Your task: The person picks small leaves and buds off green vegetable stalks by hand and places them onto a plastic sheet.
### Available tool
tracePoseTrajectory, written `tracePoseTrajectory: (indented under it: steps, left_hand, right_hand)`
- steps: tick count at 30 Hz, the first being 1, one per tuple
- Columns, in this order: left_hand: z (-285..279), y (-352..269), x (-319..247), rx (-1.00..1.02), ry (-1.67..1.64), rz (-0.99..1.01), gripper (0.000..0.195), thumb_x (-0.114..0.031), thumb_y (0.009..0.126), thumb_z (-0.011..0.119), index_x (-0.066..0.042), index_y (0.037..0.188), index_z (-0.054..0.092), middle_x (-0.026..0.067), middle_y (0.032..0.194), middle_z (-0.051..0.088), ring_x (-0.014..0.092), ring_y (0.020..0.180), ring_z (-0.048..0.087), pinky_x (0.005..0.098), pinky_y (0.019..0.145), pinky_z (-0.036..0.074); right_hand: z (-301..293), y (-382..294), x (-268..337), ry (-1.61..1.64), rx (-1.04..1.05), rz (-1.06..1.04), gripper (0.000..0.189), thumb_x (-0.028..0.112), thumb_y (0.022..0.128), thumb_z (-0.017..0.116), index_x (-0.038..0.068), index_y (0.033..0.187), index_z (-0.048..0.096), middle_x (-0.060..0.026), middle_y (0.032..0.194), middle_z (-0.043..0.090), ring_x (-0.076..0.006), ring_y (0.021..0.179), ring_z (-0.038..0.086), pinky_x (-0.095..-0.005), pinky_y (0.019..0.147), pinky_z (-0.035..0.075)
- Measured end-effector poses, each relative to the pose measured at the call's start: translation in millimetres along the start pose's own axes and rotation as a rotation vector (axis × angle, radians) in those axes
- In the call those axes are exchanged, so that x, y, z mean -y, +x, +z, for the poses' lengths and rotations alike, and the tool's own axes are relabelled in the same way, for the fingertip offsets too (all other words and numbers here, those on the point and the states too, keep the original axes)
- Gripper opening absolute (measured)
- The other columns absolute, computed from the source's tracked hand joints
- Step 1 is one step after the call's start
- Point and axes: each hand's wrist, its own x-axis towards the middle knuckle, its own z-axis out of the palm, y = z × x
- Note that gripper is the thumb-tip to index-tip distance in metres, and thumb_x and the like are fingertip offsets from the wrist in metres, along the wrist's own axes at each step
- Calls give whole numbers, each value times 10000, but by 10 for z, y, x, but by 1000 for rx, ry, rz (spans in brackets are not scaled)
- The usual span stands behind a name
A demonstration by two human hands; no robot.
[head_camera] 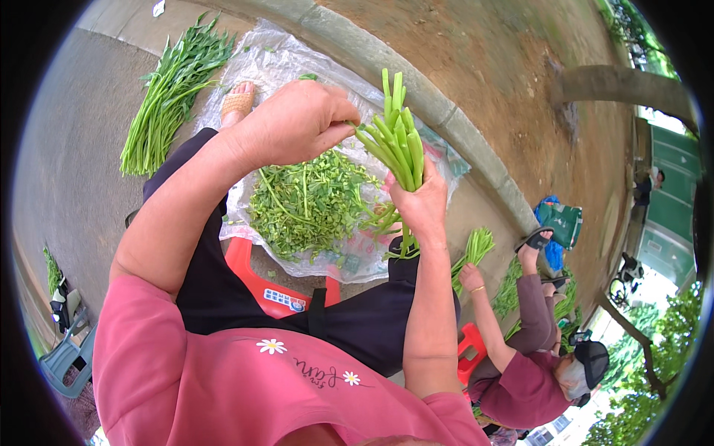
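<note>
A bunch of green leafy-vegetable stems, apparently water spinach [410, 145], stands upright with its cut ends upward. My right hand [421, 203] is closed around its middle, and leafy tips hang below the fist. With thumb and fingertips, my left hand [304, 122] pinches the end of one stem at the bunch's left side. Beneath both hands, a heap of chopped green pieces [307, 209] lies on a clear plastic sheet [268, 50]. A few longer stems rest on top of the heap.
A large bundle of long-leaved greens [167, 111] lies on the pavement at left. A stone kerb [390, 56] curves behind the sheet. At right, a person [524, 384] sits with a hand on another stem bundle [474, 248]. A red plastic stool [262, 284] is between my legs.
</note>
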Motion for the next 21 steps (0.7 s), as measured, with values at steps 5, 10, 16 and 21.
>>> tracePoseTrajectory:
  steps: [5, 10, 16, 21]
  left_hand:
    - [24, -14, -29, 82, 109, -4, 119, -145, 800, 594, -34, 832, 627, 130, 771, 605, 336, 753, 612, 445, 674, 473]
    - [58, -16, 17, 48, 131, 66, 108, -109, 779, 609, -77, 878, 640, 79, 750, 584, 296, 721, 609, 426, 629, 445]
    - [51, 26, -9, -104, 177, 123, 75, -71, 742, 605, -42, 810, 617, 78, 697, 562, 289, 688, 592, 391, 566, 448]
    - [102, 48, -39, -234, -121, -2, 84, -58, 763, 566, -17, 791, 634, 72, 664, 561, 191, 606, 556, 307, 562, 441]
  right_hand:
    - [-20, 0, 8, 21, -4, 10, 302, 93, 650, 633, 73, 949, 593, -98, 793, 662, -249, 748, 648, -350, 710, 465]
    - [-40, 9, 2, -8, -17, 13, 297, 88, 644, 636, 64, 937, 595, -113, 789, 668, -268, 766, 656, -361, 707, 471]
    - [-56, -2, 93, -18, -33, -43, 282, 68, 640, 635, 43, 918, 593, -144, 782, 662, -293, 760, 662, -369, 688, 492]
    - [-46, 3, 143, 8, -23, -95, 284, 64, 644, 634, 32, 923, 590, -158, 792, 660, -300, 763, 662, -370, 693, 496]
